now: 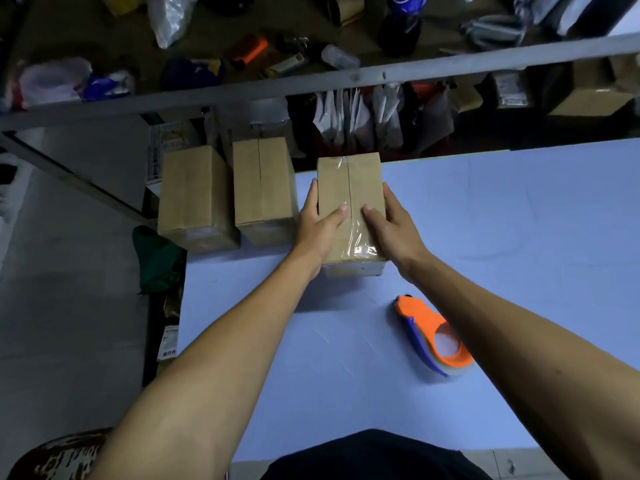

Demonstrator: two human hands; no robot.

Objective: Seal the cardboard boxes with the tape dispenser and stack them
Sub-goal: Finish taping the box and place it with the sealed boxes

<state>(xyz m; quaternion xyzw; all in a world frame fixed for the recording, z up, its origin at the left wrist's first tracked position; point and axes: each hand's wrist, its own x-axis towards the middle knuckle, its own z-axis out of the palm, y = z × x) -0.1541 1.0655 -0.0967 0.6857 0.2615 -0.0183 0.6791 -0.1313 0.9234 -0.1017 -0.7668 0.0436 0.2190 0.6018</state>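
Fingers [313, 197] of the left hand [318, 226] lie straight along the left side wall of a taped cardboard box [349, 188], with the thumb curled over onto its top face. The right hand [393, 225] mirrors this: its fingers run along the right side wall and its thumb presses on the top, just right of the centre seam. Both hands grip the box between them. Clear tape [356, 233] runs down the seam between the two thumbs and wrinkles over the near edge. The box sits on the blue tabletop [519, 220], at its far left corner.

Just left of the left hand, two more cardboard boxes stand side by side: the nearer one [263, 188] almost touches the held box, and the further one [190, 199] is just beside that. Whether they rest on the tabletop or on something beyond its edge cannot be told.

Nearer the person than the right hand, under the right forearm, an orange and blue tape dispenser [433, 334] lies on its side on the tabletop, well apart from the box.

Beyond the fingers, a grey shelf rail [311, 88] crosses the view, with white mailer bags [356, 123] hanging or standing below it and blurred clutter above.
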